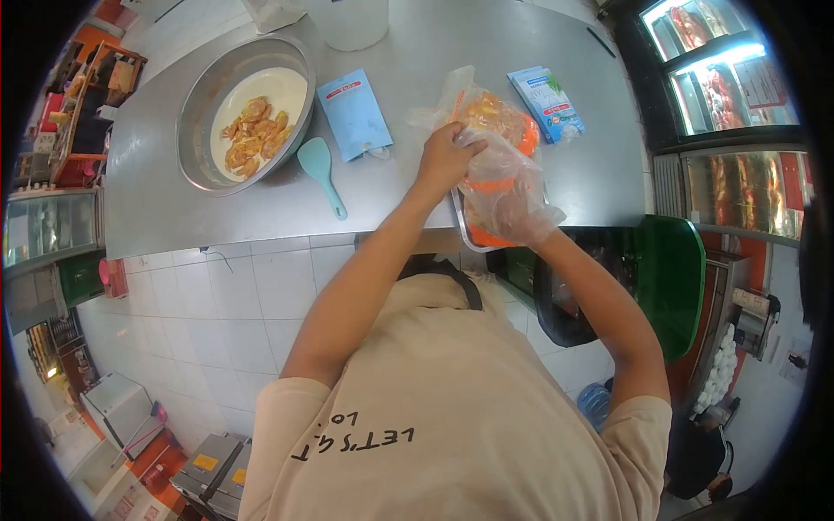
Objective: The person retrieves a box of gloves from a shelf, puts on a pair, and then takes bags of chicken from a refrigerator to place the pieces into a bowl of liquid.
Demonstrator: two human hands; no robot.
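Over a metal tray at the table's front edge, both hands are at a clear plastic bag. My left hand is closed, its fingers pinching the bag's edge. My right hand is inside the clear plastic, which blurs its fingers. Just behind the hands lies orange-yellow food in another clear bag. To the left, a large steel bowl holds white batter with yellowish meat pieces in it. A light-blue spatula lies beside the bowl.
A blue packet lies right of the bowl, and more blue packets lie right of the tray. A whitish container stands at the back of the steel table. Below the table's right edge is a green bin.
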